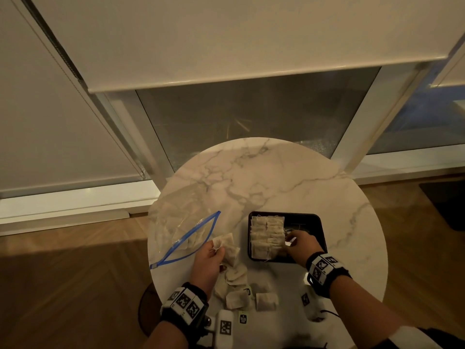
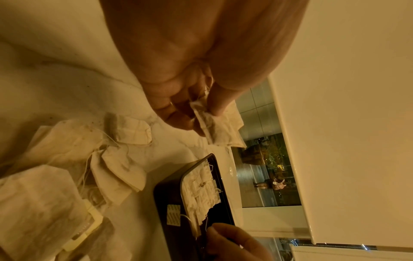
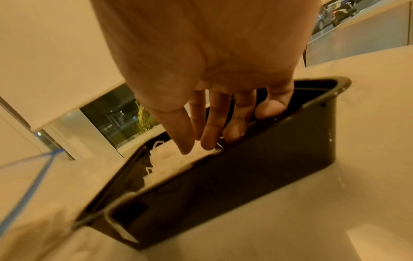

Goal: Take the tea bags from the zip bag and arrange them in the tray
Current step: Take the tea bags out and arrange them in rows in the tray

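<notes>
round marble table point(image 1: 264, 177) by window point(image 1: 251, 114)

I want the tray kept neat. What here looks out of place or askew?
Loose paper tea bags lie scattered on the round marble table, outside the black rectangular tray. Only the tray's left part holds tidy rows. The left hand pinches more bags; the right hand reaches into the tray.

My left hand point(image 1: 210, 258) is lifted, thumb and fingertips pinched together around what it holds. My right hand point(image 1: 299, 244) reaches forward and down, fingers point(image 3: 210, 134) straight and slightly spread. Both wrists wear marker-covered camera bands.
</notes>
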Demonstrator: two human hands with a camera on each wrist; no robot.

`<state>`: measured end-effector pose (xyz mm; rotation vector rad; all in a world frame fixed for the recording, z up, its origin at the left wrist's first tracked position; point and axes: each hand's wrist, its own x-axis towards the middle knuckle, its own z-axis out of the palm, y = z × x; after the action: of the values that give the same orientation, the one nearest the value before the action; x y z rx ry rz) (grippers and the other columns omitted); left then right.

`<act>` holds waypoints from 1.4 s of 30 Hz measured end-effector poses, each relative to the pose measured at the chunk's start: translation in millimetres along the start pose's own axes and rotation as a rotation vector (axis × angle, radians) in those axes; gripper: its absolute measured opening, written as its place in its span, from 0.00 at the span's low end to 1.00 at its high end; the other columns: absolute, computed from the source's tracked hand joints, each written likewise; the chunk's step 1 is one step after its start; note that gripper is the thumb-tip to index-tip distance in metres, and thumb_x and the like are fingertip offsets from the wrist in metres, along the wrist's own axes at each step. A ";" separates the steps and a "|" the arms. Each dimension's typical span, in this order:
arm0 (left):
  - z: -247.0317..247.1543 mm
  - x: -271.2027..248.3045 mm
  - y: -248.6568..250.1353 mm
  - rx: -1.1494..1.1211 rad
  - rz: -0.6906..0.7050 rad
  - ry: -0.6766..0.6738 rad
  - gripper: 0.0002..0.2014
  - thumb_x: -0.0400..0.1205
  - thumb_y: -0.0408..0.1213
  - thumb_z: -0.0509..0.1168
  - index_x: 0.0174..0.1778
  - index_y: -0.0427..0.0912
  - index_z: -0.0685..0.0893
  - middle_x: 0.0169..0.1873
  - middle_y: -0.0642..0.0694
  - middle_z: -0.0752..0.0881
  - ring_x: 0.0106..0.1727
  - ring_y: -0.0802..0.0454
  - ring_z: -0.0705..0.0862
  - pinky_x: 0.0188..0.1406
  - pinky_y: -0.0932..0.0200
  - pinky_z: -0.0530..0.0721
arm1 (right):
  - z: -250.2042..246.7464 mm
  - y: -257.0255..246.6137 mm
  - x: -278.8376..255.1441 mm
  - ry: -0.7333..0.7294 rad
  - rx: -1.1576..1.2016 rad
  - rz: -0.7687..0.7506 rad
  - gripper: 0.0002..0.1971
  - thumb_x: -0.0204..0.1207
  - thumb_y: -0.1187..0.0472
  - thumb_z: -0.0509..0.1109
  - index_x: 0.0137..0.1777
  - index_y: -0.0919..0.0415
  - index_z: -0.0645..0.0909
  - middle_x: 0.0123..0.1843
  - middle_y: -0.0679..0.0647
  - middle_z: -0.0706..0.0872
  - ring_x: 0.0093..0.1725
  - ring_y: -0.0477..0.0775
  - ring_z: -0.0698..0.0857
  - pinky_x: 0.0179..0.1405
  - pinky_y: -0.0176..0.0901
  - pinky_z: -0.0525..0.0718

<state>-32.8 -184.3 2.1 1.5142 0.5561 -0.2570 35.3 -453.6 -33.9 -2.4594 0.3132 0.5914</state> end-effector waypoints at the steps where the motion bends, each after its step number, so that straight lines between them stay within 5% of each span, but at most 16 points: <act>1: 2.2 -1.6 -0.4 -0.002 0.001 -0.003 0.09 0.88 0.31 0.63 0.59 0.44 0.87 0.52 0.44 0.92 0.55 0.46 0.90 0.57 0.44 0.89 | -1.3 -2.2 -5.0 0.024 0.056 -0.015 0.06 0.74 0.51 0.75 0.48 0.48 0.82 0.43 0.48 0.87 0.42 0.48 0.86 0.43 0.42 0.86; 5: 13.7 -8.2 2.2 0.014 0.028 -0.041 0.09 0.87 0.31 0.65 0.59 0.45 0.87 0.51 0.46 0.93 0.55 0.48 0.91 0.56 0.48 0.89 | -5.2 -24.7 -32.2 0.017 0.318 -0.099 0.06 0.76 0.50 0.75 0.47 0.51 0.85 0.40 0.50 0.88 0.41 0.49 0.87 0.41 0.42 0.87; 10: 33.2 -16.0 9.5 -0.003 0.077 -0.023 0.09 0.84 0.30 0.68 0.58 0.42 0.87 0.49 0.45 0.93 0.52 0.48 0.91 0.51 0.51 0.90 | -10.0 -56.7 -74.3 -0.268 0.542 -0.200 0.11 0.79 0.49 0.71 0.54 0.55 0.85 0.44 0.55 0.91 0.37 0.45 0.87 0.35 0.34 0.84; 13: 46.0 -18.4 11.2 0.025 0.106 0.003 0.08 0.83 0.32 0.70 0.56 0.46 0.87 0.48 0.48 0.92 0.49 0.51 0.91 0.51 0.49 0.91 | -9.9 -62.8 -89.4 -0.307 0.649 -0.158 0.10 0.78 0.52 0.73 0.55 0.56 0.85 0.46 0.57 0.92 0.39 0.50 0.89 0.36 0.39 0.87; 17: 58.5 -20.7 11.9 0.030 0.130 -0.015 0.08 0.83 0.32 0.70 0.55 0.46 0.87 0.48 0.48 0.92 0.49 0.52 0.92 0.52 0.48 0.91 | -8.9 -58.9 -97.1 -0.234 0.811 -0.082 0.09 0.76 0.61 0.76 0.53 0.64 0.85 0.43 0.62 0.92 0.40 0.56 0.91 0.37 0.45 0.89; 23: 68.8 -21.4 14.3 0.005 0.140 -0.073 0.07 0.84 0.34 0.69 0.57 0.45 0.87 0.47 0.47 0.93 0.50 0.48 0.92 0.52 0.44 0.91 | -16.6 -51.5 -100.9 -0.130 0.784 -0.120 0.06 0.76 0.64 0.75 0.52 0.62 0.86 0.44 0.63 0.91 0.39 0.54 0.91 0.38 0.47 0.90; 26: 73.1 -19.2 15.7 0.007 0.131 -0.095 0.07 0.84 0.35 0.69 0.57 0.44 0.87 0.48 0.46 0.93 0.51 0.47 0.92 0.53 0.41 0.91 | -18.9 -49.4 -100.6 -0.072 0.855 -0.099 0.09 0.76 0.65 0.76 0.55 0.61 0.84 0.45 0.66 0.88 0.39 0.55 0.91 0.36 0.48 0.90; 29: 76.5 -16.3 17.1 0.000 0.136 -0.086 0.07 0.83 0.35 0.70 0.56 0.44 0.88 0.48 0.44 0.93 0.51 0.44 0.92 0.53 0.38 0.90 | -22.3 -49.7 -102.3 -0.078 0.997 -0.061 0.15 0.72 0.69 0.78 0.57 0.60 0.82 0.37 0.57 0.90 0.41 0.59 0.92 0.36 0.49 0.90; 31: 77.7 -12.9 17.9 0.000 0.143 -0.074 0.07 0.82 0.34 0.71 0.55 0.45 0.88 0.47 0.45 0.93 0.50 0.44 0.92 0.53 0.37 0.90 | -22.8 -49.5 -99.9 -0.074 1.013 -0.058 0.17 0.70 0.70 0.79 0.57 0.61 0.82 0.40 0.63 0.90 0.41 0.63 0.92 0.38 0.52 0.91; 33: 78.7 -10.6 19.9 -0.005 0.147 -0.067 0.06 0.82 0.34 0.71 0.54 0.44 0.88 0.46 0.44 0.93 0.50 0.45 0.92 0.52 0.39 0.91 | -23.1 -49.4 -96.6 -0.042 0.979 -0.063 0.16 0.69 0.70 0.80 0.55 0.62 0.83 0.46 0.70 0.89 0.42 0.65 0.91 0.39 0.52 0.91; 42: 77.4 2.3 25.9 -0.058 0.171 -0.032 0.05 0.84 0.34 0.69 0.54 0.42 0.87 0.45 0.44 0.93 0.47 0.47 0.92 0.45 0.51 0.91 | -26.1 -34.9 -75.7 0.011 0.905 -0.061 0.13 0.73 0.68 0.78 0.57 0.64 0.84 0.49 0.71 0.86 0.37 0.54 0.89 0.32 0.43 0.87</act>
<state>-3.8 -258.3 20.6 1.4895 0.4033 -0.1317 -9.9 -434.4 38.3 -1.5915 0.3984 0.3034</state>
